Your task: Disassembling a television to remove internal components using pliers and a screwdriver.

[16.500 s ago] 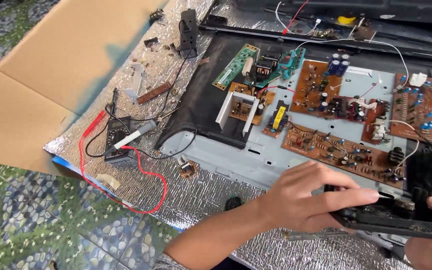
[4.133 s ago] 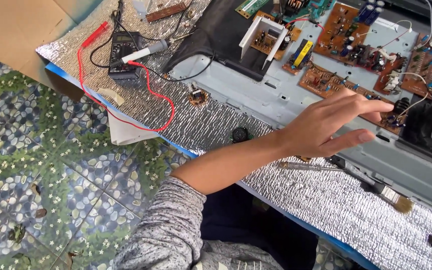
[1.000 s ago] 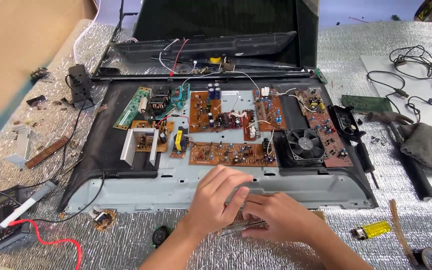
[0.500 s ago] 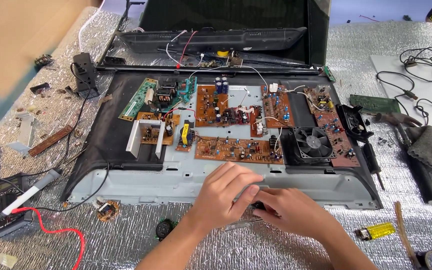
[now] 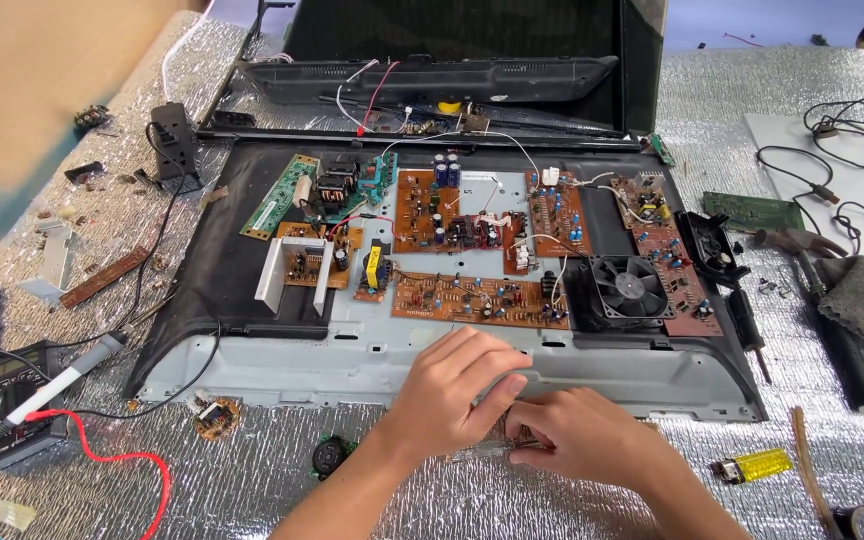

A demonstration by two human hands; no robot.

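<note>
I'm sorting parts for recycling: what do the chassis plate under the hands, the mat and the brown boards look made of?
The chassis plate looks like pressed sheet metal: dull grey, stamped ribs and holes. The mat appears to be foil-faced padding: silvery, crinkled, quilted shine. The brown boards seem phenolic-type circuit board, matte brown; exact laminate unclear. Both the left hand and right hand rest at the plate's edge.

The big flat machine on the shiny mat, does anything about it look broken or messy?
Yes. The big flat machine lies opened up, its brown circuit boards and black fan bare. Small loose parts lie scattered on the silver mat. The left hand and right hand meet at its front edge.
</note>
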